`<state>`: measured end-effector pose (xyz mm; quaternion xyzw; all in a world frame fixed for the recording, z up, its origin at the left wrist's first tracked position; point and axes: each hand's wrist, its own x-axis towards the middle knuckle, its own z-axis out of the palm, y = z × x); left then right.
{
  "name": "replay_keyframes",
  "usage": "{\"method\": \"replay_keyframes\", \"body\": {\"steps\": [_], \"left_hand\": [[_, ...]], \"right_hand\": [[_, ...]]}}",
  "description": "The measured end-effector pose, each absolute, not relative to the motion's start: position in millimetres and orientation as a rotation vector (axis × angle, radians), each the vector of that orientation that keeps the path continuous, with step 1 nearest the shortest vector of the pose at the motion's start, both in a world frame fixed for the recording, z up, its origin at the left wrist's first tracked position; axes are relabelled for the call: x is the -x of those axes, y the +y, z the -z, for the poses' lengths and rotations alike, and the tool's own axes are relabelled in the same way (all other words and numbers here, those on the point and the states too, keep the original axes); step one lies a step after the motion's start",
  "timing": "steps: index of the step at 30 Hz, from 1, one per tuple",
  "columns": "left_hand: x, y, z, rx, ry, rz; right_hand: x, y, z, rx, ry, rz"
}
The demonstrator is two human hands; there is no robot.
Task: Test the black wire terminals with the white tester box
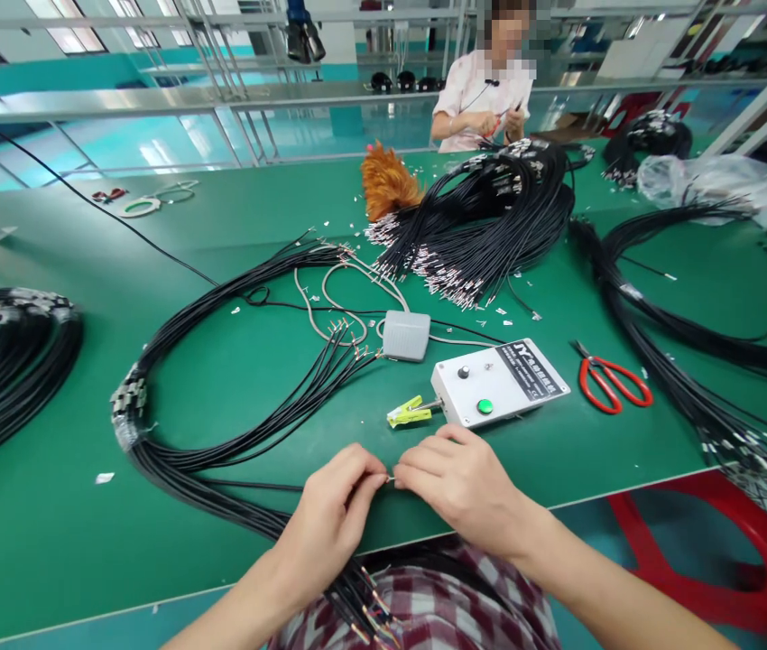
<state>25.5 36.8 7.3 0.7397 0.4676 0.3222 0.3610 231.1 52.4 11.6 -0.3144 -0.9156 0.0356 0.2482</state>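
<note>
Thin black cable end (390, 478), just below the white metal tester box (500, 382), sits pinched between left hand (333, 515) and right hand (455, 478), fingertips together, steadying its tiny terminal.

Green bench (51, 533), black cable bundles (235, 424), white control box (498, 384), red scissors (610, 379), perhaps wire scraps

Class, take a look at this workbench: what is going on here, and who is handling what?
A person seated at a green table pinches a thin wire end between the left hand and right hand, fingertips almost meeting. Black cables loop across the table and trail into the lap. Just beyond the hands sit a white control box with a green button, a yellow clip, a grey foot pedal and red scissors. Across the table, another person works on more cables.
</note>
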Motion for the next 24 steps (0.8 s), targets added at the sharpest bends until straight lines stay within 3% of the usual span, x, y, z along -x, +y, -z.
{"method": "replay_keyframes", "body": {"steps": [7,24], "left_hand": [[-37,62,-6,-1.759,1.391,-0.902],[-51,82,6,-1.781,1.542,-0.877]], "right_hand": [[-234,94,-30,1.367,-2.606,0.042],[-232,110,-24,1.418,-2.625,0.021]]}}
